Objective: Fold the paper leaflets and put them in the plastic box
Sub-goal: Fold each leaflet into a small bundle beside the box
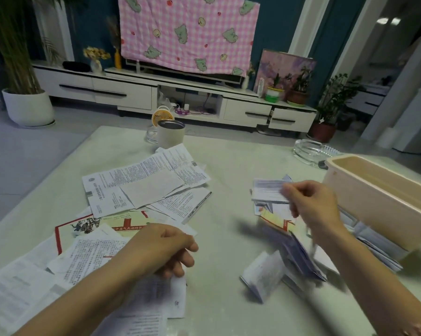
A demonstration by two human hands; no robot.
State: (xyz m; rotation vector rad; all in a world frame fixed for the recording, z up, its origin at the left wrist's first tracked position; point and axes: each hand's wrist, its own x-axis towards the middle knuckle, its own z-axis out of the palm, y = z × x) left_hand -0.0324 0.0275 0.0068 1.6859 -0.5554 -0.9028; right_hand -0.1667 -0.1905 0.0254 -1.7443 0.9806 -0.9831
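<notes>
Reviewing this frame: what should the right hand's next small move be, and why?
Probably carry the folded leaflet rightward over the plastic box rim and release it. The right hand appears to pinch that leaflet just left of the box, whose visible interior looks empty, while other folded leaflets lie on the table below.

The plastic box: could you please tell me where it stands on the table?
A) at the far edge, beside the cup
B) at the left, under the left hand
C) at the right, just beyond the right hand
C: the plastic box stands at the right side of the table, just beyond the right hand; the left hand is over the leaflets opposite, and the cup stands far off.
</notes>
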